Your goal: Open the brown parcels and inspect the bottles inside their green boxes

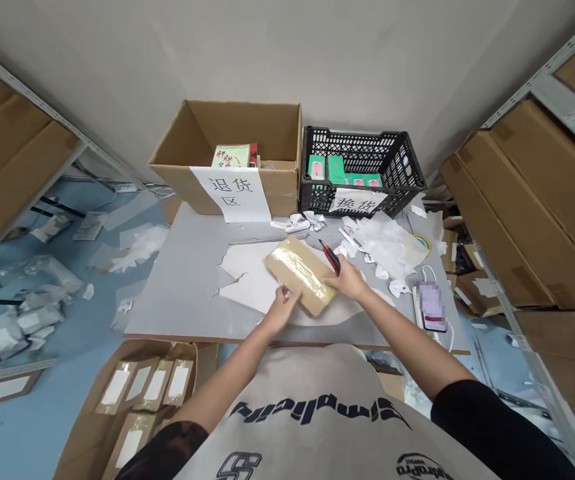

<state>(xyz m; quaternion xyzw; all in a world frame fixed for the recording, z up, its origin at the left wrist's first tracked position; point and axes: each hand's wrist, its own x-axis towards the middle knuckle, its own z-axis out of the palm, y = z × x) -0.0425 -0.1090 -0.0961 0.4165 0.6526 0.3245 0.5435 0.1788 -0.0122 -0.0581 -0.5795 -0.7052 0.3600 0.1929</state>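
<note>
Taped kraft parcel [298, 273] lay on the grey surface [177, 303], left hand [281, 310] clasping its edge, right hand [348, 280] gripping a red utility knife [330, 257]; slipping on the tape, it could cut the left hand.

Paper scraps [300, 222] and plastic film [387, 245] lie between the right hand [347, 280] and the black crate [362, 143].

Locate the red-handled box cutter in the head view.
In the head view, the red-handled box cutter sits at the right hand, just right of the tape-wrapped parcel, below the black crate.
</note>
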